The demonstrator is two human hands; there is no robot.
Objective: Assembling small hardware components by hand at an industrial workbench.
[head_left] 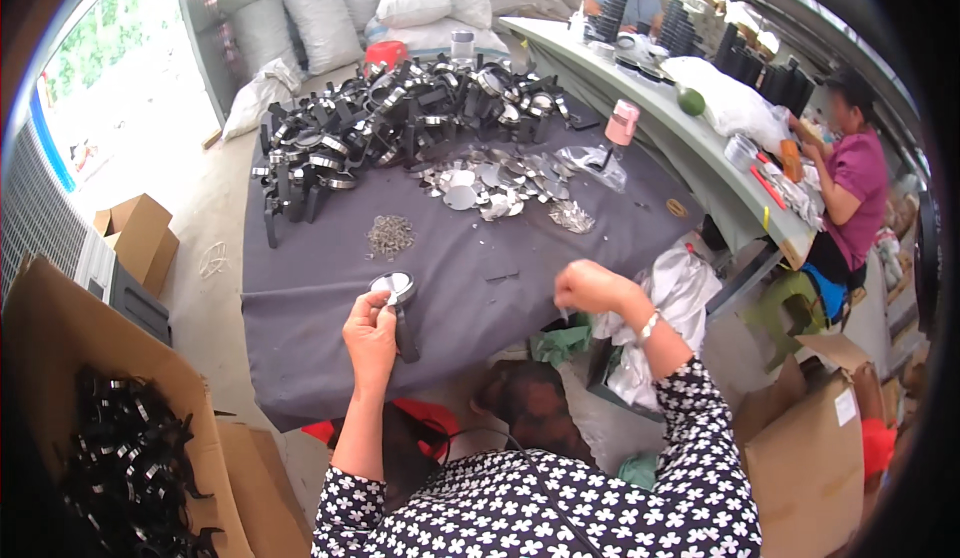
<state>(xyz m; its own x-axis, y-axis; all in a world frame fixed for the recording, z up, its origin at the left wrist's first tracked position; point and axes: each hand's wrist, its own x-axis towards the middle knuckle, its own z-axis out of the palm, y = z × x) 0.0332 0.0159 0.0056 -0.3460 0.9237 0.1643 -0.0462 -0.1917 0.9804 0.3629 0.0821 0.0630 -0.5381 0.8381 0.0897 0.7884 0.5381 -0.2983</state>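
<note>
Both hands are well apart: the left hand (370, 343) pinches the round-headed piece (405, 336) near the front of the table (310, 333), and the right hand (593, 288) is curled at the table's right side; whether its fingers hold something small, one cannot tell. The piece has its bright head away from the person and its black handle toward the person. To work well here, the left grip should probably be steady at the head, with fingertips off the shiny face, so that the piece does not turn or get marks.

Just beyond lies a heap of small metal parts (390, 236), easily scattered by a low wrist. Farther are loose discs (490, 183) and a big pile of black-handled pieces (400, 108), which limit the reach forward. Between the hands, a wide stretch of cloth with one thin dark mark (503, 278) gives room for sideways moving. The table's front edge is near the handle's end, and pale bags (680, 288) crowd the right forearm.
</note>
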